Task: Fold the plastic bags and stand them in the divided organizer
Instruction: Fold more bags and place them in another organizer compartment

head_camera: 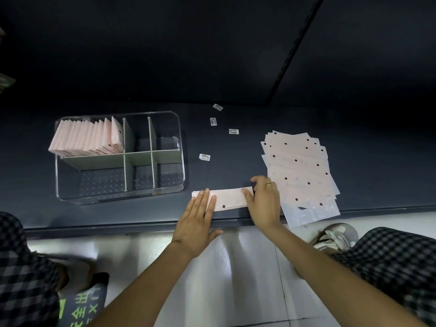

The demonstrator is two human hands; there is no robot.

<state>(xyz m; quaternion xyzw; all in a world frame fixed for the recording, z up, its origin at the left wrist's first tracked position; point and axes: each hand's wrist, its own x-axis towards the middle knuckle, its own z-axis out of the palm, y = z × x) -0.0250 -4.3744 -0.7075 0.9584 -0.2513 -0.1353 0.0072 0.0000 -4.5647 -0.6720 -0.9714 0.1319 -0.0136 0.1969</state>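
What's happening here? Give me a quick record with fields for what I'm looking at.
Surface: dark table
Organizer: clear, divided; folded pink bags standing in its far-left compartment
Being folded: bag strip
Left hand: flat, pressing the strip's left end
Right hand: on the strip's right end
Waiting: unfolded bag stack, right
Also: loose stickers

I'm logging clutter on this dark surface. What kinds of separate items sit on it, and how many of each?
Clear divided organizer: 1
Small barcode labels: 4
Loose stack of unfolded bags: 1
Folded bag strip under both hands: 1
Total: 7
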